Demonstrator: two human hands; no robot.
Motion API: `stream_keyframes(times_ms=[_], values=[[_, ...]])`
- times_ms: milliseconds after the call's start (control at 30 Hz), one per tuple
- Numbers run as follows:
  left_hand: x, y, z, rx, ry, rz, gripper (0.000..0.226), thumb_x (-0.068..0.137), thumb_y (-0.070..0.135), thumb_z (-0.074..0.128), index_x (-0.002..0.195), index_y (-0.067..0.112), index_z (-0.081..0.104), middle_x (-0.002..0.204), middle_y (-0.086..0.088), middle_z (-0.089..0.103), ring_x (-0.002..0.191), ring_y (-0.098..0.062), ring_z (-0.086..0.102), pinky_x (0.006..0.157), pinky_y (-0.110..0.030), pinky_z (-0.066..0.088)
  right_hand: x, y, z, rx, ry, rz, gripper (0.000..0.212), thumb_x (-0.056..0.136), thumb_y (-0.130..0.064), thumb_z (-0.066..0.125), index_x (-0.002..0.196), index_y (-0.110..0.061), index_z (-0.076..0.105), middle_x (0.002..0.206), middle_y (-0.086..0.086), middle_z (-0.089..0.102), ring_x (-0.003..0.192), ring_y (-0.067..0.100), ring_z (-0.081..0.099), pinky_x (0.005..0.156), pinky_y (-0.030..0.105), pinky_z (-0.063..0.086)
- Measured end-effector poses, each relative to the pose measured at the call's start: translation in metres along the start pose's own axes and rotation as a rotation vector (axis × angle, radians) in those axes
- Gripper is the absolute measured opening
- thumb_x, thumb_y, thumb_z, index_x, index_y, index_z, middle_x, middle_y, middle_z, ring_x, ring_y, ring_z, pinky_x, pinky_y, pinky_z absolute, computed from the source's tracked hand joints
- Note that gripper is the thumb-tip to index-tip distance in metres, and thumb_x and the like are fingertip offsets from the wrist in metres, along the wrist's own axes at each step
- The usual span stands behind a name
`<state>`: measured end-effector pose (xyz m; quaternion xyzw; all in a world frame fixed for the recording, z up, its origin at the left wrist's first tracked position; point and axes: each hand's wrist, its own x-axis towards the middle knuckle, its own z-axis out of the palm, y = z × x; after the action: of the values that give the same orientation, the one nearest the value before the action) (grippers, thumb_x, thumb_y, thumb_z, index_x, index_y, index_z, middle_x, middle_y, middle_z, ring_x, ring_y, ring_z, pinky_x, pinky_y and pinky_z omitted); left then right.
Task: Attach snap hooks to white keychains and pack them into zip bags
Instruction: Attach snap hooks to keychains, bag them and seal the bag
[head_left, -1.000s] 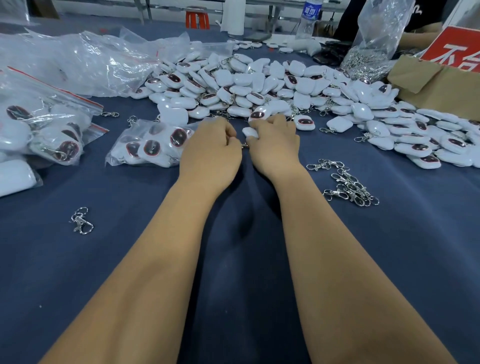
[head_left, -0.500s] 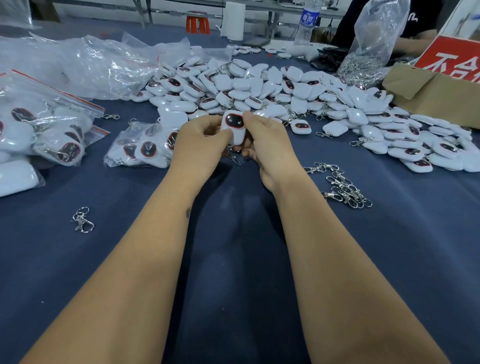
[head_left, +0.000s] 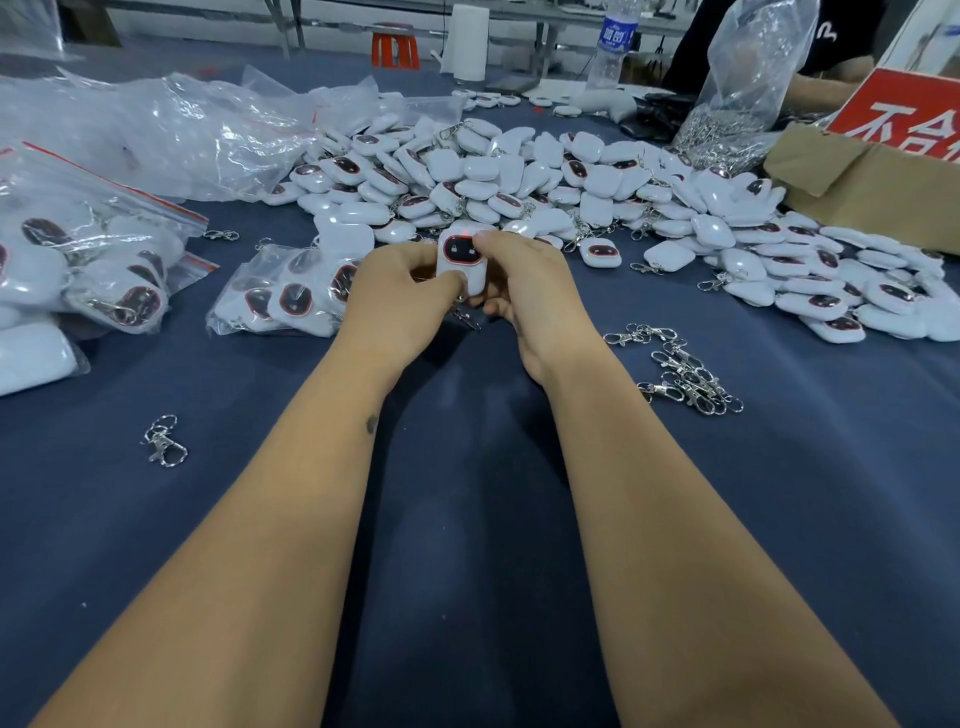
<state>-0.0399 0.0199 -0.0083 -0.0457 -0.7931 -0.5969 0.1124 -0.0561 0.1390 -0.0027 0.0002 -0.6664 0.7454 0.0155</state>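
Your left hand (head_left: 400, 296) and right hand (head_left: 530, 291) both grip one keychain (head_left: 461, 260) above surface (head_left: 467, 519), fingers curled round it, hook (head_left: 467, 318) dangling beneath. Keychain pile (head_left: 545, 182) just behind. Filled zip bag (head_left: 280, 291) beside left hand; loose hooks (head_left: 685, 374) right, one (head_left: 163, 441) left.

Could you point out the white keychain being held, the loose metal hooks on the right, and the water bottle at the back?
white keychain (head_left: 462, 260): head view, on its dark screen face.
loose metal hooks (head_left: 688, 376): head view, middle of the pile.
water bottle (head_left: 614, 44): head view, on its blue label.
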Motion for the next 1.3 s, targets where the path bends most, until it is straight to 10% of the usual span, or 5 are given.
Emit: stream_keyframes(times_ms=[300, 500, 700, 1300], values=[[-0.0022, 0.0051, 0.0027, -0.087, 0.000, -0.067, 0.019, 0.069, 0.024, 0.061, 0.085, 0.021, 0.071, 0.084, -0.002, 0.073, 0.076, -0.013, 0.060, 0.080, -0.033, 0.052, -0.0023, 0.0015, 0.0000, 0.007, -0.062, -0.080, 0.008, 0.089, -0.006, 0.060, 0.089, -0.001, 0.067, 0.063, 0.002, 0.056, 0.048, 0.005, 0.049, 0.044, 0.014, 0.038], [-0.0031, 0.0085, 0.0023, -0.174, 0.048, -0.159, 0.022, 0.068, 0.033, 0.059, 0.047, 0.027, 0.057, 0.053, 0.010, 0.051, 0.064, -0.016, 0.047, 0.073, -0.034, 0.043, -0.0029, 0.0024, -0.0017, -0.087, -0.098, -0.113, 0.017, 0.090, -0.001, 0.052, 0.091, 0.012, 0.062, 0.065, 0.003, 0.056, 0.050, 0.003, 0.049, 0.047, 0.013, 0.039], [-0.0003, 0.0044, 0.0028, -0.163, 0.038, -0.136, 0.037, 0.079, 0.031, 0.059, 0.042, 0.031, 0.055, 0.046, 0.015, 0.047, 0.055, -0.010, 0.044, 0.070, -0.030, 0.040, -0.0027, 0.0013, -0.0007, -0.060, -0.090, -0.122, 0.012, 0.089, -0.003, 0.053, 0.078, -0.004, 0.057, 0.063, 0.003, 0.051, 0.051, 0.007, 0.046, 0.046, 0.015, 0.038], [-0.0034, 0.0078, 0.0077, -0.236, 0.035, 0.005, 0.016, 0.094, 0.026, 0.057, 0.091, 0.027, 0.073, 0.092, 0.002, 0.075, 0.096, -0.018, 0.070, 0.095, -0.043, 0.055, -0.0021, -0.0040, -0.0024, 0.171, 0.061, -0.025, 0.020, 0.093, -0.007, 0.052, 0.076, -0.013, 0.061, 0.067, 0.003, 0.062, 0.056, 0.014, 0.056, 0.054, 0.023, 0.046]])
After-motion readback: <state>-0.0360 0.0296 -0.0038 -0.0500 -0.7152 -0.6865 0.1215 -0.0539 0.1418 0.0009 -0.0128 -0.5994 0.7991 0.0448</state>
